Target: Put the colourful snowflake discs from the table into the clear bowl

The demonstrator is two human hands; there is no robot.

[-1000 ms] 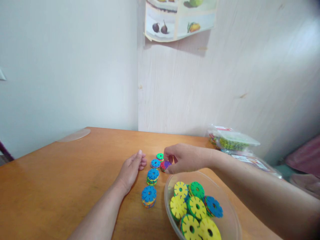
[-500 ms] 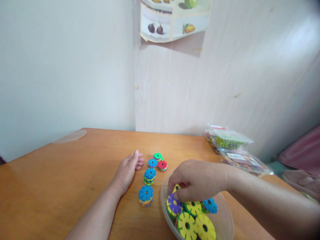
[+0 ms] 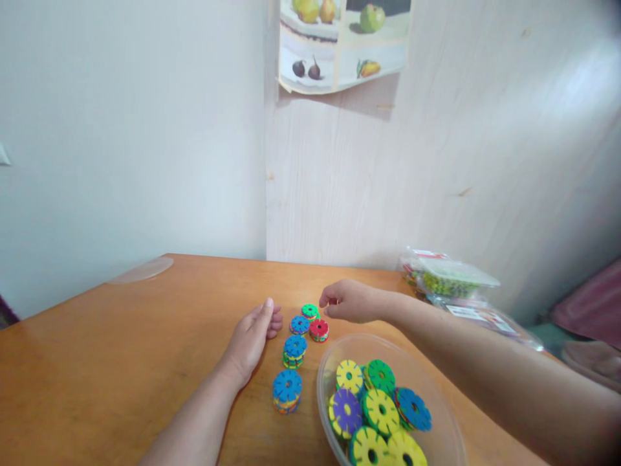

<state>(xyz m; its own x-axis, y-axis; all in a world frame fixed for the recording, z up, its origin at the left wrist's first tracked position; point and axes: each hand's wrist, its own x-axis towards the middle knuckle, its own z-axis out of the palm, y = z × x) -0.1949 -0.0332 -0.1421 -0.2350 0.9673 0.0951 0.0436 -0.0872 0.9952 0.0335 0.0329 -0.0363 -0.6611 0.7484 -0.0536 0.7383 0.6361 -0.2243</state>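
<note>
My left hand [image 3: 252,336] rests on its side on the table, loosely cupped with the thumb uppermost and nothing visible in it. Right of it, short stacks of notched plastic discs stand in a line: one topped green [image 3: 309,312], one topped red [image 3: 319,329], and several topped blue, the nearest blue-topped stack [image 3: 287,388] among them. My right hand [image 3: 347,301] hovers just right of the green-topped stack, apart from it, fingers bent and a gap beside the thumb. A clear plastic bowl [image 3: 441,414] holds more discs, including a purple disc [image 3: 346,411] and several yellow ones.
Clear food boxes, one with green contents [image 3: 451,281], are piled at the table's back right. A translucent lid [image 3: 143,270] lies at the far left edge. A fruit poster [image 3: 339,45] hangs on the wall; pink cloth [image 3: 592,304] shows at the right.
My right hand has left the bowl and moved forward to beside the green-topped stack, uncovering a green disc in the bowl. My left hand stays in place. The view has tilted slightly up.
</note>
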